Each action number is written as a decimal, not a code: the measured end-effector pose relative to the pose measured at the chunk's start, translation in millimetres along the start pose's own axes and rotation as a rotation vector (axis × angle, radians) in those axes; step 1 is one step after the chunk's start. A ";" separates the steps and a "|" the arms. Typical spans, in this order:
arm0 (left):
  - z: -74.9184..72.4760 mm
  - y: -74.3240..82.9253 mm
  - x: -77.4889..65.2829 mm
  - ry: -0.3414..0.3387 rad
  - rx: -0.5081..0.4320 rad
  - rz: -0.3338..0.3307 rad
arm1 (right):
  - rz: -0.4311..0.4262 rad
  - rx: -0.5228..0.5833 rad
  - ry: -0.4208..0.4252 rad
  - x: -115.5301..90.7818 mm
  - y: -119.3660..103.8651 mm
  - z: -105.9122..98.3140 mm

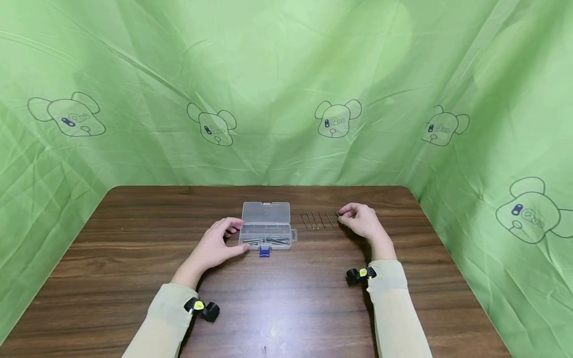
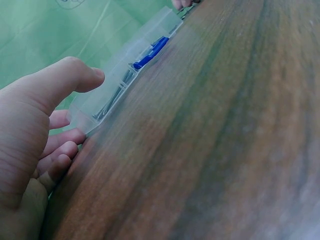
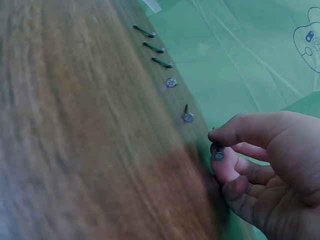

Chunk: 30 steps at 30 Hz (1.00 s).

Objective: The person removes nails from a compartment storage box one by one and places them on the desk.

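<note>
A clear plastic box (image 1: pixel 266 229) stands with its lid raised and a blue latch (image 1: pixel 264 251) at the front. Long metal nails (image 1: pixel 277 241) lie in its front compartments. My left hand (image 1: pixel 219 243) holds the box's left end, thumb by the front corner and fingers along the side. To the right of the box, several nails (image 1: pixel 315 220) lie spaced out in a row on the table. At the row's right end my right hand (image 1: pixel 360 220) pinches one nail (image 3: pixel 219 155) between thumb and index finger, its ridged flat head showing.
Brown wood-grain table (image 1: pixel 291 293) under everything. A green curtain (image 1: pixel 277 99) with bear drawings hangs behind and at both sides. A clear hanging tab (image 1: pixel 294 235) sticks out from the box's right side towards the row of nails.
</note>
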<state>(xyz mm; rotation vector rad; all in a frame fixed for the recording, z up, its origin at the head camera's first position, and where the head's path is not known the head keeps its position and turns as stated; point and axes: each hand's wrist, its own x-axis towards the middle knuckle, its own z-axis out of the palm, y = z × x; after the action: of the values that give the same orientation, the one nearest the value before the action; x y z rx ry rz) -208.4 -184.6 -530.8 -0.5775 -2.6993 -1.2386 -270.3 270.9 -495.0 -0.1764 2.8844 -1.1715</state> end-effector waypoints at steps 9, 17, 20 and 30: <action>0.4 -2.5 -0.5 0.007 -0.002 0.003 | -0.031 -0.018 0.002 1.3 -2.1 5.5; 0.6 -2.5 0.1 0.009 -0.003 0.008 | -0.042 -0.016 0.001 1.8 2.4 6.3; 0.6 -1.9 0.3 0.018 -0.001 0.019 | -0.043 -0.015 -0.002 2.4 4.6 5.4; 0.8 -0.1 0.3 0.012 -0.017 0.024 | -0.043 -0.016 -0.002 2.4 7.6 4.9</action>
<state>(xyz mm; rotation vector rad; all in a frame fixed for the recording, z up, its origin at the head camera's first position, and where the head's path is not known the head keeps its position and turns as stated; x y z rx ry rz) -208.7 -183.9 -531.4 -0.6010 -2.6663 -1.2556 -273.1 272.6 -503.8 -0.2404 2.9033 -1.1544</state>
